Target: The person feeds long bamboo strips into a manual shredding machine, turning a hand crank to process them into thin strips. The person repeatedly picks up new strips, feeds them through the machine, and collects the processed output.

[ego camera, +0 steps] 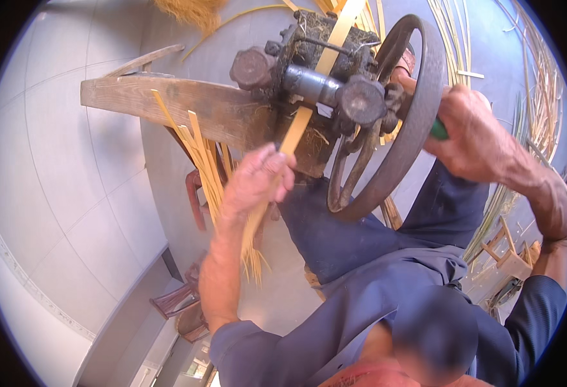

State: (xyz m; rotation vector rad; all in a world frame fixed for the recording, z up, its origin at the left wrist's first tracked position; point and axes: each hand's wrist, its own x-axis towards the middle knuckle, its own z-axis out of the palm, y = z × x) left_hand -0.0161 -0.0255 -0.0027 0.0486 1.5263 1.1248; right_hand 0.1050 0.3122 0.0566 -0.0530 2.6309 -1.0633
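Observation:
My left hand (pixel 264 176) pinches a flat yellow bamboo strip (pixel 297 129) just in front of a hand-cranked metal roller machine (pixel 312 86). A wide strip (pixel 337 41) lies beyond the rollers. My right hand (pixel 464 128) is closed around a green crank handle (pixel 439 129) at the right side of the iron flywheel (pixel 421 121). The machine is mounted on a wooden bench beam (pixel 167 96). A bundle of narrow yellow strips (pixel 206 169) leans beside the beam, partly behind my left forearm.
Loose strips (pixel 450 38) lie on the floor at the upper right, with a pile of thin stalks (pixel 544 106) farther right. Yellow shavings (pixel 191 12) lie at the top. A small wooden stool (pixel 513 261) is at the lower right. Left is a tiled surface (pixel 70 145).

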